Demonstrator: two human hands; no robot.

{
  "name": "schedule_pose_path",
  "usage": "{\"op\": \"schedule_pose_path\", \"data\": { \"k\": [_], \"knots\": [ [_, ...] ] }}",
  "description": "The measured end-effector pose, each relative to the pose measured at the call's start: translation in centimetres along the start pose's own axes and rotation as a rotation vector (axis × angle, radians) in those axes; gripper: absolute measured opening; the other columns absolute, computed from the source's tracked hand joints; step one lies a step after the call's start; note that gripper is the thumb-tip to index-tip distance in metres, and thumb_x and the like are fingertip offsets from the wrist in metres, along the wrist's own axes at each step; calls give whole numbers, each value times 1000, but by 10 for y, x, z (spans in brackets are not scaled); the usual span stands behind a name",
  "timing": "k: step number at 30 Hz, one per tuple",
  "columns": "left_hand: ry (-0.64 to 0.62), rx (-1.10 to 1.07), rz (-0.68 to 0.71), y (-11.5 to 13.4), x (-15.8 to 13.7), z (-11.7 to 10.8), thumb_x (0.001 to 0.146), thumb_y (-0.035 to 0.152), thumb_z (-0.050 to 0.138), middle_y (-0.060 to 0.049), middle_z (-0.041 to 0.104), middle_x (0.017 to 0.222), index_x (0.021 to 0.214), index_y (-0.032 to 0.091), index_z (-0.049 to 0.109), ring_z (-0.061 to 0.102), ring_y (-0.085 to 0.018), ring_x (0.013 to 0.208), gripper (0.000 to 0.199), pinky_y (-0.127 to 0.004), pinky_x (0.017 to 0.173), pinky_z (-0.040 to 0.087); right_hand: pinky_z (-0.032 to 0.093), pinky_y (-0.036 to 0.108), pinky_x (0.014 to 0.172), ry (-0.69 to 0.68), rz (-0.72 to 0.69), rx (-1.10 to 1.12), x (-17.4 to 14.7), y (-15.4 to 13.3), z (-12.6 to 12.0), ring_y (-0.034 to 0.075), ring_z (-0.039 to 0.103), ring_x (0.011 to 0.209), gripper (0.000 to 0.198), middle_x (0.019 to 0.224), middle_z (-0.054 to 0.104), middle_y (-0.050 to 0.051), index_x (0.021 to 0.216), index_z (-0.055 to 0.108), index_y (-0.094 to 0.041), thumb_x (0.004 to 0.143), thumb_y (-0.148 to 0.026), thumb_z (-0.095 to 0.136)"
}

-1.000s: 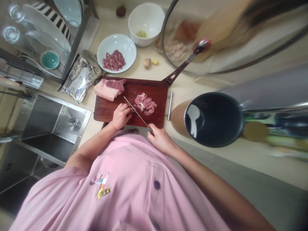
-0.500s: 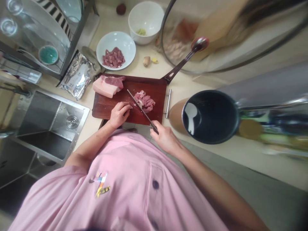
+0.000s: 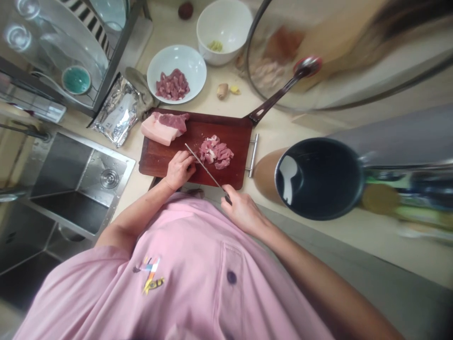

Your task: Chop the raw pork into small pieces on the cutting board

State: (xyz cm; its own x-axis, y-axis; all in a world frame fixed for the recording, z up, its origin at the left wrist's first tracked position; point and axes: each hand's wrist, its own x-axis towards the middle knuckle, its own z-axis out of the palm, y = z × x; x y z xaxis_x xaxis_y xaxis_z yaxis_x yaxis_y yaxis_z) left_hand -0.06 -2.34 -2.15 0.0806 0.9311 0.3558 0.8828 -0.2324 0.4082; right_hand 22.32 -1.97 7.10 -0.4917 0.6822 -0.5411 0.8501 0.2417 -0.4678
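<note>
My right hand is wrapped round the handle of a kitchen knife. Its thin blade slants up and left across the wooden cutting board, edge down by my left fingertips. With fingers curled, my left hand presses a small piece of meat against the board, mostly hidden under the fingers. Just right of the blade lies a pile of cut meat strips. A larger block of pork with pale fat rests at the board's upper left corner.
Behind the board stand a plate of cut meat, a white bowl and a piece of ginger. A spoon leans over a glass lid. To the right is a dark pot; on the left, a steel sink.
The whole view has shifted slightly to the right. The knife blade lies a little lower and closer to my left fingers, seen more edge-on. Both hands keep their grip.
</note>
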Motion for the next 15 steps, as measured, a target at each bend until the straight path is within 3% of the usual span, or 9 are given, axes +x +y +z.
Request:
{"op": "schedule_pose_path", "data": {
  "k": [3,9,15],
  "knots": [
    [5,13,-3,-1,0,0,79,12,56,-4,62,92,89,18,64,52,-18,84,15,-29,77,48,33,25,58,4,8,-12,15,-10,0,19,61,64,27,70,66,5,110,57,-19,87,-24,43],
    [22,4,0,-1,-2,2,79,11,55,-4,62,90,90,18,64,51,-18,83,16,-29,78,48,34,25,58,-15,12,-3,12,2,5,19,60,62,29,69,66,5,111,55,-19,86,-26,42],
    [2,22,-25,-2,-3,3,76,10,57,-4,63,91,89,18,65,52,-19,84,17,-30,75,49,32,27,58,45,-19,-52,26,-5,10,21,61,65,29,72,67,6,110,56,-19,86,-26,41]
  ]
}}
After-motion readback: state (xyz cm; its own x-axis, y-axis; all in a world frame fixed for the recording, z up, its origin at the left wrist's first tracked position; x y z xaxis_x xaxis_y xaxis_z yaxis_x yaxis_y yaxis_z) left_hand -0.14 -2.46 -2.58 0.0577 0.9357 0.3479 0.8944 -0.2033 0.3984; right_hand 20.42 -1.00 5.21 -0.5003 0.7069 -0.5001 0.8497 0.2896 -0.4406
